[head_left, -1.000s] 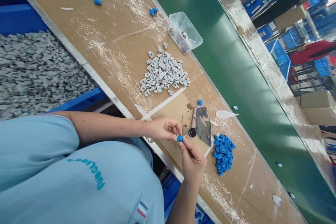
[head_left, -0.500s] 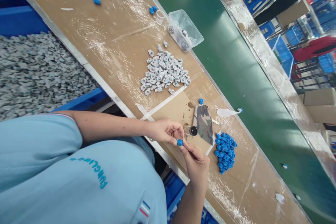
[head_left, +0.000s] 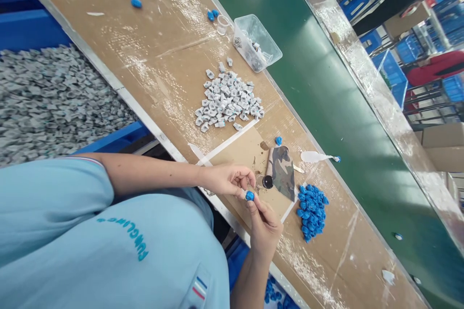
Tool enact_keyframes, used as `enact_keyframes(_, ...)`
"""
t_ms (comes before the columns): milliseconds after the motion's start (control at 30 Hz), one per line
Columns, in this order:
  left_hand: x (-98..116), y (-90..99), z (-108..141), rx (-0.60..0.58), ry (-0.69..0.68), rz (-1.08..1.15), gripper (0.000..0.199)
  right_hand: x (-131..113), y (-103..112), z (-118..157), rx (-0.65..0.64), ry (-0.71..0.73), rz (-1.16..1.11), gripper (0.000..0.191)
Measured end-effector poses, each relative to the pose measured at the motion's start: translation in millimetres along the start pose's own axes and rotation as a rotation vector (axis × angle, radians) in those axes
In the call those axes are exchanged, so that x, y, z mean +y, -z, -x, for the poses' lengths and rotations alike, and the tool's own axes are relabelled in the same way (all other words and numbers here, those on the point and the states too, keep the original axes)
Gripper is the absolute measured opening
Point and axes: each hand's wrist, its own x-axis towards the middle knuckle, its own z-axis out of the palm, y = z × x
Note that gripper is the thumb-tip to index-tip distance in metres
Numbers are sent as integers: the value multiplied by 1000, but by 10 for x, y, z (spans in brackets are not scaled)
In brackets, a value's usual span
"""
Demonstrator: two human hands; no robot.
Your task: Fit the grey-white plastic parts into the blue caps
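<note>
A small blue moulded piece (head_left: 250, 195) is pinched between both hands, low over the table's near edge. My left hand (head_left: 229, 179) is closed, thumb and finger at the piece's left side. From below, my right hand (head_left: 266, 226) grips the other side with its thumb and fingertips. Just beyond them stands a small pot of dark liquid (head_left: 267, 182) beside a folded camouflage cloth (head_left: 282, 171). To the right lies a heap of blue pieces (head_left: 312, 211). A pile of small grey pieces (head_left: 230, 96) spreads farther up the table.
A clear plastic box (head_left: 256, 43) with small parts stands by the green conveyor belt (head_left: 326, 87). Left of the table is a blue crate (head_left: 32, 26) full of grey pieces. A white spatula-like strip (head_left: 314, 156) lies near the belt. Across the belt, a person's red sleeve (head_left: 431, 68) shows.
My right hand has shifted slightly left and down around the blue piece, which stays between both hands. The whole view has drifted a little.
</note>
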Motion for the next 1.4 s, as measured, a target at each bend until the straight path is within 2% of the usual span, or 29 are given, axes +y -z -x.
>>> enact_keyframes(133, 18, 13, 16, -66, -26, -207, 25, -107, 130, -69, -173, -24, 105, 14)
enact_keyframes(233, 16, 15, 10, -83, -11, -266, 25, -176, 155, -104, -253, -20, 199, 15)
enact_keyframes(300, 2, 16, 1, -57, 14, -211, 29, -182, 109, -95, -226, -11, 208, 14)
enact_keyframes(467, -48, 22, -13, 2, 77, 78, 35, -51, -72, 11, 16, 23, 83, 16)
enact_keyframes(633, -59, 21, -30, -48, 113, 191, 41, 72, -84, 74, 46, -3, -19, 16)
enact_keyframes(700, -37, 23, -32, -52, 138, 138, 36, 99, -79, 81, 91, -10, -35, 16)
enact_keyframes(767, -3, 24, -25, -54, 129, -44, 26, 121, -81, 86, 131, -30, -34, 18)
enact_keyframes(867, 48, 17, -13, -70, 25, -357, 13, 133, -72, 91, 145, -84, -35, 21)
enact_keyframes(933, 65, 7, -11, -91, -54, -455, 15, 122, -48, 90, 121, -104, -47, 21)
enact_keyframes(1067, 79, -3, -18, -148, -78, -478, 20, 65, 9, 74, 48, -95, -48, 22)
enact_keyframes(1400, 126, 32, -11, -224, 151, -349, 30, -59, -11, 51, -14, 83, -25, 22)
